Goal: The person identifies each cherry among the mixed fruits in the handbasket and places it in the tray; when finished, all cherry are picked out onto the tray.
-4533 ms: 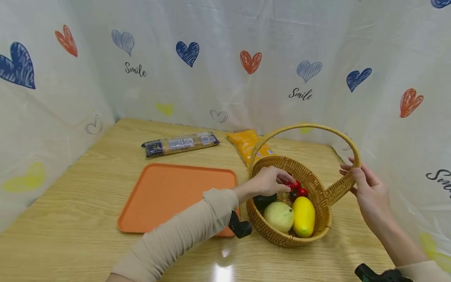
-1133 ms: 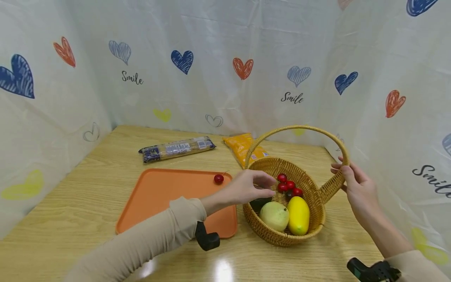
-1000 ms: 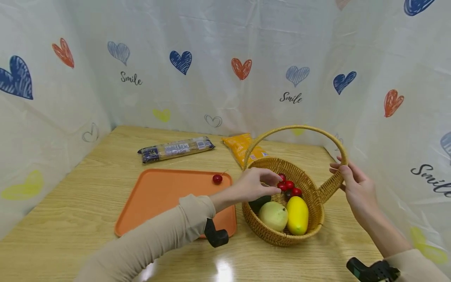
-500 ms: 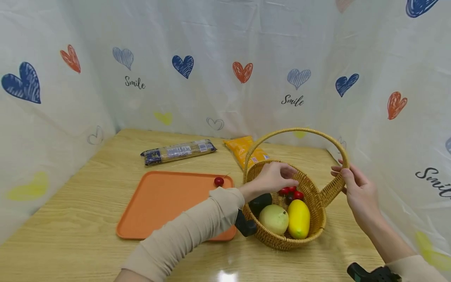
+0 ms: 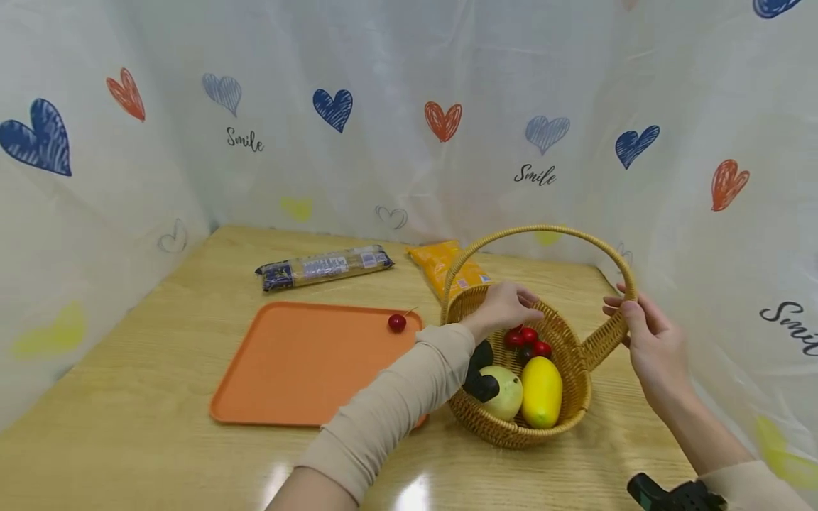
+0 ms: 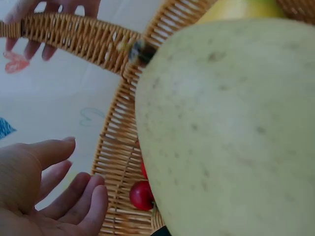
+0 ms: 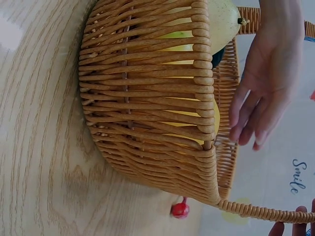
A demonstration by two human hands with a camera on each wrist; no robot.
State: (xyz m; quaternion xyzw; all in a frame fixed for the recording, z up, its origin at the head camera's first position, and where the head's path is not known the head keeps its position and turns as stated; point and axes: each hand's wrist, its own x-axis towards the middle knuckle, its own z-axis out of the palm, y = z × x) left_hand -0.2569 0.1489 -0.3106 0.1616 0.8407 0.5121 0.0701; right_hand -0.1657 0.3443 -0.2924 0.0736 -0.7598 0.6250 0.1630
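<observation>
My left hand (image 5: pixel 505 305) hovers over the back of a wicker basket (image 5: pixel 505 434), fingers loosely bent. In the left wrist view nothing shows between the fingers of that left hand (image 6: pixel 59 196). Just below it several red cherries (image 5: pixel 529 336) lie in the basket, one of them dark. A pale green pear-like fruit (image 5: pixel 509 397) and a yellow oblong fruit (image 5: pixel 542 392) sit in front of them. My right hand (image 5: pixel 658 348) grips the right side of the basket's arched handle (image 5: pixel 549 228). One stemmed cherry (image 5: pixel 397 323) rests on the orange tray (image 5: pixel 307 369).
A long pasta-like packet (image 5: pixel 326 267) lies behind the tray. An orange bag (image 5: pixel 441 264) lies behind the basket. In the right wrist view a small red thing (image 7: pixel 180 210) shows past the basket. A heart-printed curtain (image 5: pixel 383 163) encloses the table (image 5: pixel 128 426).
A cherry has come to lie on the tray since the oldest frame. In the last second my left hand has moved right, over the basket's cherries. My right hand keeps its hold on the handle.
</observation>
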